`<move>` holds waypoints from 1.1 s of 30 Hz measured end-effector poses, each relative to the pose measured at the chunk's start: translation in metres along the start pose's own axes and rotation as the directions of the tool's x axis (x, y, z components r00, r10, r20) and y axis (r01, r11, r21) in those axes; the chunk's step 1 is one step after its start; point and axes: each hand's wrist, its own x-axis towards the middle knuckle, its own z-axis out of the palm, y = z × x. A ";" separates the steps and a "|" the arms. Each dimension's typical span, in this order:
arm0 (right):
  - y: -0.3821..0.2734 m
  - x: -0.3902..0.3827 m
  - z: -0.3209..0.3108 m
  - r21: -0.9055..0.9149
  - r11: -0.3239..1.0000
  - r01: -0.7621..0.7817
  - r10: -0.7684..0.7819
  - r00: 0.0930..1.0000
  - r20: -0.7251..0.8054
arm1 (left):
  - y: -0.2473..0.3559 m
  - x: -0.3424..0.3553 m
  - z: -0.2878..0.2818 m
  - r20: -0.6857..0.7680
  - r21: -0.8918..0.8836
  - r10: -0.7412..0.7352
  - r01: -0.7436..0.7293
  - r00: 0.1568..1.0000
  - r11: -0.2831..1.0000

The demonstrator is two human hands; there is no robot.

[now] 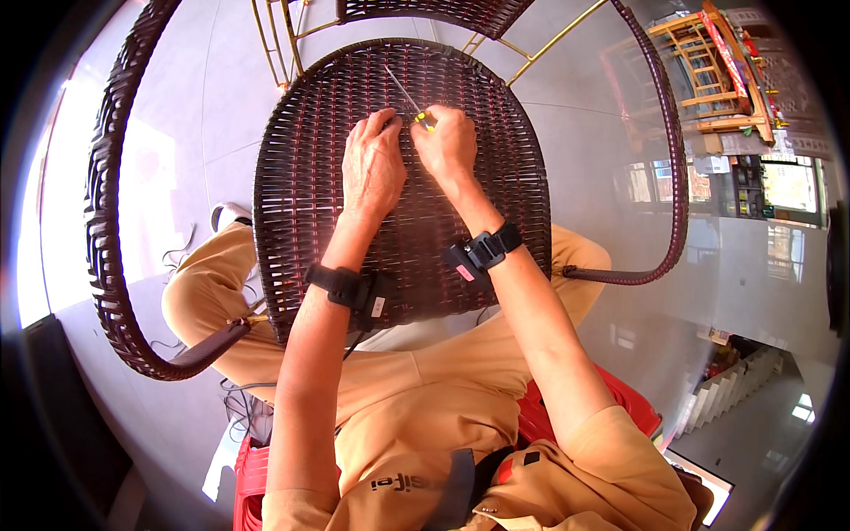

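Observation:
A dark brown woven wicker chair seat lies in front of me, above my crossed legs. My right hand is closed around a screwdriver with a yellow and black handle. Its thin metal shaft slants up and to the left across the weave. Just left of it, my left hand is on the seat, palm down with curled fingers. The fingertips point into the weave, and whatever they pinch is hidden.
Curved wicker armrests arch on the left and right. Brass-coloured metal legs and a woven panel are at the far end. Cables lie at lower left. A bamboo rack stands far right; I sit on a red seat.

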 end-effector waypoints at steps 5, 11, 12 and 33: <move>0.000 0.001 -0.003 0.082 0.997 0.002 -0.004 0.999 0.033 | 0.000 0.003 0.000 0.002 0.026 -0.005 0.005 1.000 1.000; -0.001 0.001 -0.004 0.059 0.997 -0.044 0.041 0.997 0.065 | -0.001 0.007 -0.001 0.057 0.090 -0.002 -0.003 0.998 0.996; -0.001 0.001 -0.005 0.060 0.997 -0.047 0.043 0.997 0.066 | -0.002 0.008 0.000 0.064 0.113 -0.007 -0.001 0.998 0.994; 0.000 0.002 -0.005 0.052 0.998 -0.028 0.024 0.997 0.072 | -0.003 0.022 -0.014 0.163 0.357 -0.006 -0.053 0.987 0.933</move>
